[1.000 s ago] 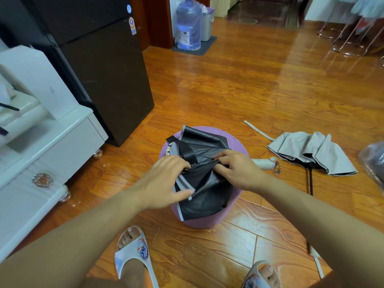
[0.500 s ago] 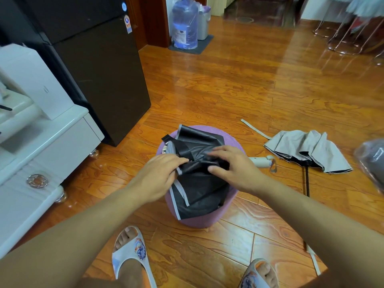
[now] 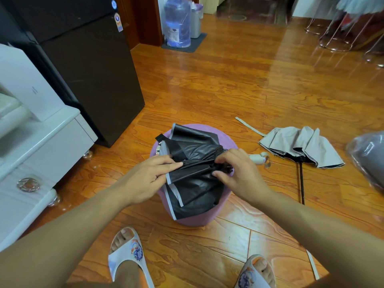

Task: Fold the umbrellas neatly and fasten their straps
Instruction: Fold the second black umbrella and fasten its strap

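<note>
Polished wood floor (image 3: 239, 84); black refrigerator (image 3: 89, 75) and white cabinet (image 3: 41, 142) left of the hands. Purple stool (image 3: 224, 140) beneath them carries the black umbrella (image 3: 193, 183). Grey umbrella (image 3: 301, 148) lies right of the right hand. Left hand (image 3: 147, 179) pinches canopy folds; right hand (image 3: 239, 173) grips the bunched ribs. Since half a second ago the hands have drawn wider apart, fabric stretched between.
</note>
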Action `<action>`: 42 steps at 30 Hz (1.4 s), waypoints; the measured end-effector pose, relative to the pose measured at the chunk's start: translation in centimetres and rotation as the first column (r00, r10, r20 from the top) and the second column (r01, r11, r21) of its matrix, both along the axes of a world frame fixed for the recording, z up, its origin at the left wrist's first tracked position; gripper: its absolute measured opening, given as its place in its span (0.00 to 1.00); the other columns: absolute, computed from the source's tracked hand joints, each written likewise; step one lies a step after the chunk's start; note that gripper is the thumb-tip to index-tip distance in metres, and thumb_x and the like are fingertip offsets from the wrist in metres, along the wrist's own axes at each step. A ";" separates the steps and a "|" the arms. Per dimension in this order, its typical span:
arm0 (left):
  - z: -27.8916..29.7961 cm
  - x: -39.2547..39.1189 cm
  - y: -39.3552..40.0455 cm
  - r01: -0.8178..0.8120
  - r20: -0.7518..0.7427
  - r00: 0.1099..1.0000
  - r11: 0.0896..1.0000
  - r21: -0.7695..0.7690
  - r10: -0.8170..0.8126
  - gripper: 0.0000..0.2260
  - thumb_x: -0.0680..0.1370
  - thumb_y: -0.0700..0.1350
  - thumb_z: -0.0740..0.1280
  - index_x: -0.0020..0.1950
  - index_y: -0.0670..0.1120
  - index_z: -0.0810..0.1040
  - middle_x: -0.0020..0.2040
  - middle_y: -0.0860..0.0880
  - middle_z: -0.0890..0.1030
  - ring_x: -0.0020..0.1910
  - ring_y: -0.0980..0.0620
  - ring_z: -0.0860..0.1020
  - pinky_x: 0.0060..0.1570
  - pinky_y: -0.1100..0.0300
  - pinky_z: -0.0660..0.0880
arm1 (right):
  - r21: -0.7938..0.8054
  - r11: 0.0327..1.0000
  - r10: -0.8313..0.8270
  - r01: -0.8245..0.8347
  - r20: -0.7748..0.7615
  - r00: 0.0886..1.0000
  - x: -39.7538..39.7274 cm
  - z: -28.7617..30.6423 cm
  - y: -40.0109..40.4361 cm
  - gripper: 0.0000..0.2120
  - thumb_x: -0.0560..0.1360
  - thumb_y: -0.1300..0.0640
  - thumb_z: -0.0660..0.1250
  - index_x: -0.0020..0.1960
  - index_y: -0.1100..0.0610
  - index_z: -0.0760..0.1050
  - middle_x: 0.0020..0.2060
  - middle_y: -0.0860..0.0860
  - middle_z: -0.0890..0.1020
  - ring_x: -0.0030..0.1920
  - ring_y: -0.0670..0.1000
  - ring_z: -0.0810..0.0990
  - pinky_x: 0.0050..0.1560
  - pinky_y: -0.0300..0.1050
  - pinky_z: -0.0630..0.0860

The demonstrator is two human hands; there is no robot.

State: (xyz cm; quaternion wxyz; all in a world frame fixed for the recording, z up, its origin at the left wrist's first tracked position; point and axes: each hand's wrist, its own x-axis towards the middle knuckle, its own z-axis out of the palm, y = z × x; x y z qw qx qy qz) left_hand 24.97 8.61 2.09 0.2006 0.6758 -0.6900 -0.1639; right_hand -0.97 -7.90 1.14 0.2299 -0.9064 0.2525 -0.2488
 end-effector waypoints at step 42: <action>-0.6 0.3 -0.1 -0.046 -0.071 0.996 0.998 0.032 0.048 0.24 0.85 0.38 0.59 0.76 0.62 0.70 0.74 0.57 0.72 0.76 0.63 0.63 0.72 0.71 0.56 | 0.711 0.703 -0.095 -0.014 0.113 0.989 1.8 3.0 0.9 0.22 0.69 0.76 0.73 0.54 0.53 0.75 0.36 0.50 0.77 0.37 0.46 0.74 0.40 0.37 0.72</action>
